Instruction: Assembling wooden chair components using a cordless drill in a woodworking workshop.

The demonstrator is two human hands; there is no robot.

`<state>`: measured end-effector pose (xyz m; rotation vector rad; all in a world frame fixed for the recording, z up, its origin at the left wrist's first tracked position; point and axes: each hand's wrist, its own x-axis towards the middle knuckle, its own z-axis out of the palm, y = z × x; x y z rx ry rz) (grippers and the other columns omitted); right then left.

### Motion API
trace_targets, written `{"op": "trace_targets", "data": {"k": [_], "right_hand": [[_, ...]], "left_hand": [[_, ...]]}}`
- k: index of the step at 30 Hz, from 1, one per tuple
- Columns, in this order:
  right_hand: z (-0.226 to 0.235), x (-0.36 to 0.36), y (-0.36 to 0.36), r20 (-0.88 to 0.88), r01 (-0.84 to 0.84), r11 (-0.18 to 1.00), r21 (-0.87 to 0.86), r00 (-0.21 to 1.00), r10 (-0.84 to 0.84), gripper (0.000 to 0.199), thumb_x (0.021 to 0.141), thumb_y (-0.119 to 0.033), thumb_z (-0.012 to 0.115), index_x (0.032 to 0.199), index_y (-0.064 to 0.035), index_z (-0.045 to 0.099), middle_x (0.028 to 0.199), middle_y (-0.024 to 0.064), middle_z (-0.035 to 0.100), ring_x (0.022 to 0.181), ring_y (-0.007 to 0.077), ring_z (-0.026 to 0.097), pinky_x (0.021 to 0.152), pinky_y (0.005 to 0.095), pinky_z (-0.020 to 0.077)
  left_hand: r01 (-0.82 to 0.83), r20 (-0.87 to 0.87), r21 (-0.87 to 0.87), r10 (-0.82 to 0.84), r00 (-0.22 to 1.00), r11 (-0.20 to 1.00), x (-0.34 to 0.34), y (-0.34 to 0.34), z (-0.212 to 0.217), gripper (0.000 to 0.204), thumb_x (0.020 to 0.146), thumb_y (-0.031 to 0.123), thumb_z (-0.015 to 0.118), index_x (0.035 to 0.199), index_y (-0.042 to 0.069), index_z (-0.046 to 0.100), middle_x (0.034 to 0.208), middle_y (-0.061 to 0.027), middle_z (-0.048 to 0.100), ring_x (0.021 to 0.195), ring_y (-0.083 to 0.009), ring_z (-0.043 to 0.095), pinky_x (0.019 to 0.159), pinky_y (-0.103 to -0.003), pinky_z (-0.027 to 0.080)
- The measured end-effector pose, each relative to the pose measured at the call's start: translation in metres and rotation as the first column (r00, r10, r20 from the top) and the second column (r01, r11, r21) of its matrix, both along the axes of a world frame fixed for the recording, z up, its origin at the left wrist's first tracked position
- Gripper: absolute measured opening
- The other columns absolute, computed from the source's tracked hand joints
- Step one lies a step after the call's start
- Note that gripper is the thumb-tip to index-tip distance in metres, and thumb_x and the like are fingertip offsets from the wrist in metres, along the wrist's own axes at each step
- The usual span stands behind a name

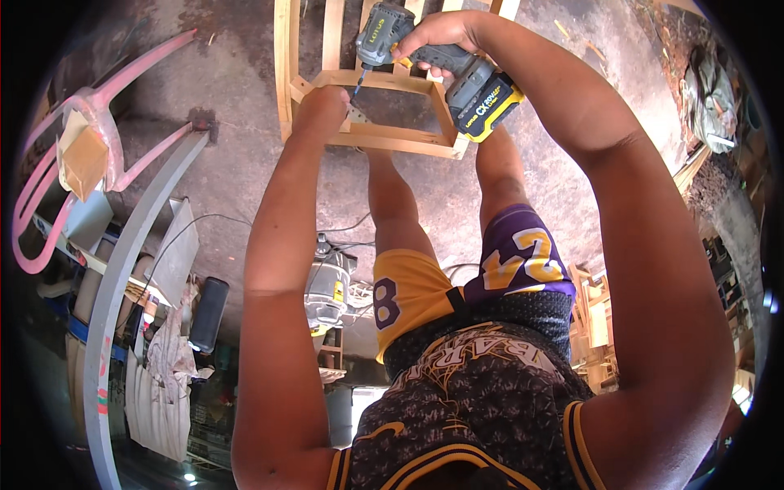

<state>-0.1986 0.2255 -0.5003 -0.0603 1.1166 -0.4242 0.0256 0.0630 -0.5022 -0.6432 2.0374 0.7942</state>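
In my right hand (445,41) is a grey and yellow cordless drill (384,37), its battery at the lower right. Its thin bit (358,84) points down at the inner left corner of a pale wooden frame (400,140). My left hand (323,110) is closed at that corner, close beside the bit. What its fingers grip is hidden under the hand. A small flat wooden piece with dark holes (357,117) shows just right of these fingers. From the frame's far side, several slats (332,37) run away from me.
On the left stand a pink curved metal piece (106,90) and a long grey bar (122,220). A grey machine (329,290) with a cable sits by my legs. Wooden pieces (594,322) are stacked at the right, and a plastic bag (709,98) lies at the far right.
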Motion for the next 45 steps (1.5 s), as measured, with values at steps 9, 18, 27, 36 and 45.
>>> {"op": "trace_targets", "data": {"k": [9, 18, 27, 36, 45], "right_hand": [[-0.020, -0.002, 0.011, 0.283, 0.166, 0.983, 0.080, 0.942, -0.182, 0.020, 0.084, -0.028, 0.069, 0.075, -0.0115, 0.062, 0.061, 0.0001, 0.055, 0.049, 0.0142, 0.054, 0.045, 0.0314, 0.0484], [-0.023, 0.007, 0.024, 0.117, 0.113, 0.993, 0.045, 0.986, -0.117, 0.032, 0.085, -0.040, 0.069, 0.087, -0.0098, 0.060, 0.065, -0.0001, 0.054, 0.052, 0.0108, 0.053, 0.048, 0.0258, 0.0468], [-0.019, 0.010, 0.011, 0.152, 0.119, 0.990, 0.073, 0.980, -0.129, 0.031, 0.086, -0.041, 0.068, 0.091, -0.0118, 0.060, 0.065, -0.0011, 0.054, 0.053, 0.0089, 0.054, 0.047, 0.0246, 0.0472], [-0.033, 0.003, 0.022, 0.192, 0.086, 0.988, 0.128, 0.975, -0.110, 0.034, 0.084, -0.044, 0.068, 0.097, -0.0135, 0.061, 0.069, 0.0000, 0.058, 0.053, 0.0092, 0.057, 0.048, 0.0251, 0.0493], [-0.035, 0.003, 0.019, 0.281, 0.087, 0.986, 0.146, 0.951, -0.126, 0.038, 0.085, -0.042, 0.066, 0.104, -0.0091, 0.063, 0.064, -0.0014, 0.055, 0.051, 0.0084, 0.055, 0.049, 0.0226, 0.0475]], "left_hand": [[0.056, 0.042, -0.001, -0.056, 0.998, 0.998, -0.012, -0.002, 0.000, 0.014, 0.084, 0.012, 0.060, 0.092, 0.005, 0.069, 0.090, -0.0184, 0.069, 0.088, -0.0345, 0.066, 0.078, -0.042, 0.051], [-0.369, -0.528, -0.112, 0.260, 0.808, 0.922, 0.033, 0.016, 0.018, 0.017, 0.088, 0.020, 0.064, 0.097, 0.006, 0.067, 0.090, -0.0145, 0.069, 0.080, -0.0301, 0.067, 0.072, -0.040, 0.051], [-0.671, -0.185, 0.675, 0.950, 0.251, 0.308, 0.151, 0.070, -0.060, 0.051, 0.093, 0.016, 0.059, 0.138, 0.002, 0.040, 0.135, -0.0146, 0.050, 0.122, -0.0308, 0.050, 0.107, -0.043, 0.038], [-0.554, 0.226, 0.765, 0.942, -0.247, -0.328, 0.108, 0.081, -0.047, 0.055, 0.086, 0.003, 0.060, 0.136, -0.005, 0.038, 0.126, -0.0183, 0.050, 0.116, -0.0255, 0.053, 0.107, -0.039, 0.041], [-0.526, 0.267, 0.778, 0.939, -0.219, -0.344, 0.116, 0.080, -0.051, 0.058, 0.084, 0.019, 0.072, 0.133, 0.004, 0.044, 0.124, -0.0102, 0.055, 0.114, -0.0243, 0.054, 0.104, -0.043, 0.040]]}}
